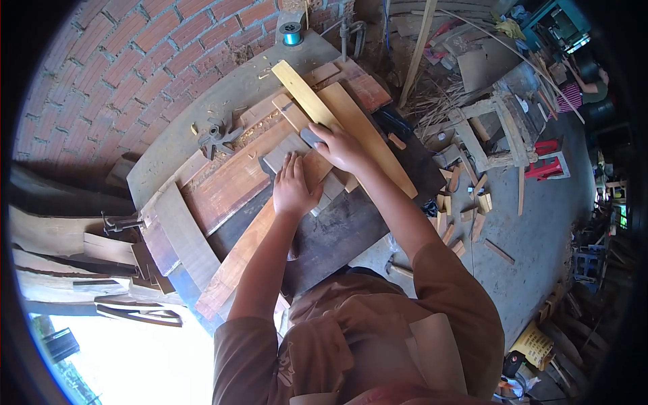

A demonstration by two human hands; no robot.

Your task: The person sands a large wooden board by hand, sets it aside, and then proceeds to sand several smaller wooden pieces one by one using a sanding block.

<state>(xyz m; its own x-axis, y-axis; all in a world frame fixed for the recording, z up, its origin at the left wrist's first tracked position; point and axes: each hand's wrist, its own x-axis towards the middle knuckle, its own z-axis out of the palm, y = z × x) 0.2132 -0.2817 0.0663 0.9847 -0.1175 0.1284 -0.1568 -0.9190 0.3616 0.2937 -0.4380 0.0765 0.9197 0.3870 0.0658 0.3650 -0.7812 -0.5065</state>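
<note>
A workbench point(158, 158) carries several boards and wood pieces. My left hand point(291, 185) presses down on a small grey wooden piece point(287, 145), its fingers together on top. Just to the right, my right hand point(337, 147) is closed round a dark rounded object point(310, 137) that I cannot make out clearly. A long reddish-brown board point(236, 260) runs diagonally under my hands. Beside my right hand lie a narrow yellowish strip point(300, 88) and a wider light board point(371, 138).
A metal star-shaped part point(217, 137) and a spool point(291, 34) sit at the bench's far side, by a brick wall point(135, 61). A clamp point(121, 223) is at the left edge. Wood offcuts point(498, 252) and a red stool point(548, 162) stand on the floor; another person point(594, 91) is far right.
</note>
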